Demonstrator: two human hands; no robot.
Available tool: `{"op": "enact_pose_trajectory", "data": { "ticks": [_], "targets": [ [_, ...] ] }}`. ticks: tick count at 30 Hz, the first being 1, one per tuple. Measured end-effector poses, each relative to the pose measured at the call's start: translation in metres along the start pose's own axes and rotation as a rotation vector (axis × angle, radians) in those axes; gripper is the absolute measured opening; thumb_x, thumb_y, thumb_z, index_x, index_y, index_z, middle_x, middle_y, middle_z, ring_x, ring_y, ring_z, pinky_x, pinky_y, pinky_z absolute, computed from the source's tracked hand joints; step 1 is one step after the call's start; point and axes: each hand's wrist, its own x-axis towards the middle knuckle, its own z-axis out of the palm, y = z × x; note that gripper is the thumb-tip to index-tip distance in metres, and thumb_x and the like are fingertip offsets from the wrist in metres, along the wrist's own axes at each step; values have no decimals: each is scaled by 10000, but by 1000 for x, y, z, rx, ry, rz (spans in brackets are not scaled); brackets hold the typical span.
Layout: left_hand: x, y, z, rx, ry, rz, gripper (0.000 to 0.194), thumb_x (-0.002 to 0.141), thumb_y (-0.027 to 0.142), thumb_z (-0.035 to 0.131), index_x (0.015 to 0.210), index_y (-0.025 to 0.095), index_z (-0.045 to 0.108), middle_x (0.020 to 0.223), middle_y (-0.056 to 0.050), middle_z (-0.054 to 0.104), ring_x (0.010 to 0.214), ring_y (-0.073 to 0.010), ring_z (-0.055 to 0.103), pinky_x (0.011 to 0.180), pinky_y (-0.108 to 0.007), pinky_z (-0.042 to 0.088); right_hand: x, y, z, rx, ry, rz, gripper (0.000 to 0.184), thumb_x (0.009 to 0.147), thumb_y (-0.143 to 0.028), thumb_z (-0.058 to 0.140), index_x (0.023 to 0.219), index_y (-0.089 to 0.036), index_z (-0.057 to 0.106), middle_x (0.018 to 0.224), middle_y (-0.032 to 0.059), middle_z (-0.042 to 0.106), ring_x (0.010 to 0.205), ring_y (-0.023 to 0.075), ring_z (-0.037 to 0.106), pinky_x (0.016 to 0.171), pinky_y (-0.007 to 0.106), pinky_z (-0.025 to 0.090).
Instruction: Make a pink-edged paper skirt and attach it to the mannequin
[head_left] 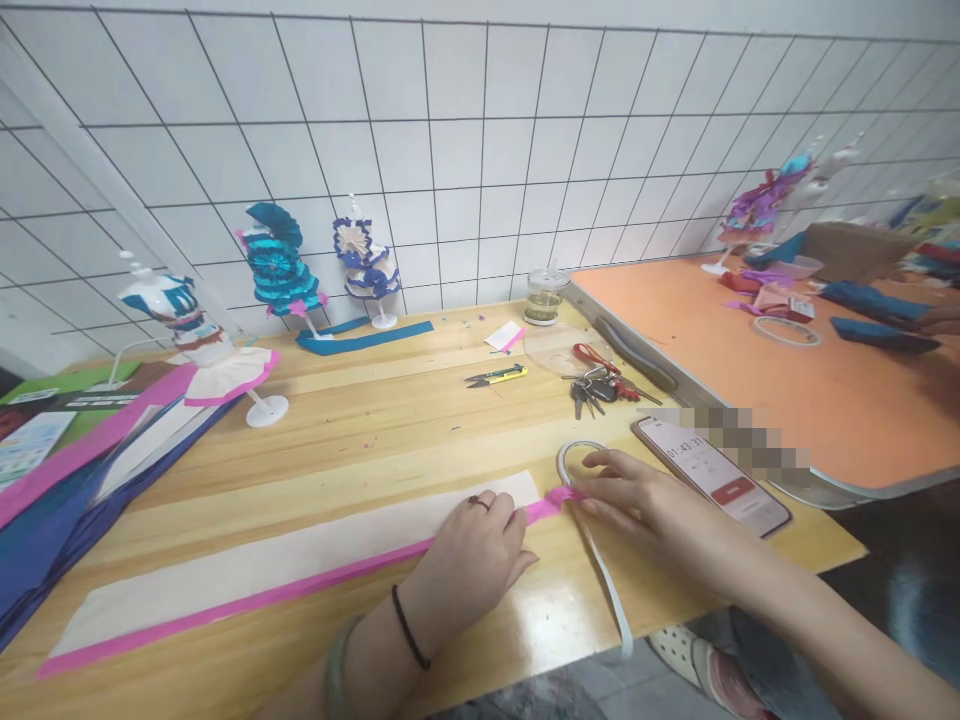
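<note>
A long white crepe-like strip [255,555] with a pink lower edge lies slantwise along the front of the wooden table. My left hand [480,550] rests on its right part, fingers curled and pressed down on it. From there a crumpled pink strip [553,503] runs right into my right hand [630,500], pinched between thumb and fingers. Right beside these fingers stands a roll of white tape [562,462], partly hidden. Its loose tail [611,595] hangs over the table's front edge.
Yellow-handled thread snips [499,377], keys [592,392], a phone [720,480] and a glass cup [545,298] lie or stand beyond my hands. Small dressed mannequins [281,265] line the wall. Coloured strips [67,520] are at left; an orange table [697,350] adjoins at right.
</note>
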Motion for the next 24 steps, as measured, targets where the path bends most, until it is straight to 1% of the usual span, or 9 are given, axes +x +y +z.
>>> {"op": "enact_pose_trajectory", "data": {
  "ticks": [2,6,11,13,15,17,20,22,24],
  "targets": [
    [0,-1,1,-10,3,-2,273,837,395,500,979,162,510,871,-59,504,835,-224,495,685,-347,444,0,10,-4,3,7,44,302,898,-361,402,986,-258,672,1117,95,558,911,211,592,779,347,472],
    [-1,-2,1,-21,-5,3,271,833,397,506,973,164,505,873,-57,506,830,-220,492,692,-347,446,6,39,-7,-52,87,86,333,891,-335,388,1037,-203,657,1060,109,609,922,226,590,807,362,459],
    [-1,-2,-1,-29,-24,6,246,840,374,497,961,161,515,873,-61,516,825,-227,494,690,-357,456,24,63,-10,-171,127,134,338,894,-319,379,999,-167,662,1031,105,651,937,233,599,829,347,439],
    [-1,-2,-2,-30,-26,9,243,840,372,497,954,159,520,875,-63,519,833,-231,496,695,-361,459,37,61,-10,-203,122,117,324,897,-294,378,985,-165,661,1023,97,657,928,224,602,816,331,438],
    [0,-2,-2,-30,-25,5,245,836,373,504,952,157,523,878,-64,521,837,-231,498,695,-360,461,54,55,-8,-237,96,39,307,900,-247,371,990,-160,652,1018,95,659,934,211,599,810,312,435],
    [0,-2,-2,-35,-24,2,247,834,372,509,956,157,523,883,-65,520,841,-229,499,696,-358,461,76,48,-4,-278,65,-67,287,894,-196,376,994,-144,641,1014,106,655,953,199,591,821,292,426],
    [1,-3,-1,-47,-17,6,253,830,376,515,963,160,520,891,-64,516,841,-225,496,698,-355,460,114,38,3,-298,49,-115,266,883,-142,376,972,-125,627,967,112,657,933,184,594,810,271,422],
    [1,-4,-1,-50,-10,14,264,828,380,516,979,163,518,888,-63,516,841,-227,493,697,-355,460,139,34,9,-304,57,-122,286,890,-120,351,1059,-99,580,1044,134,631,988,183,571,837,267,407],
    [0,-6,0,-49,-5,24,273,831,382,510,996,165,517,882,-62,520,836,-228,492,694,-353,458,161,32,17,-310,70,-112,323,911,-165,347,1177,-65,500,1168,179,568,1091,205,517,892,285,377]
  ]
}}
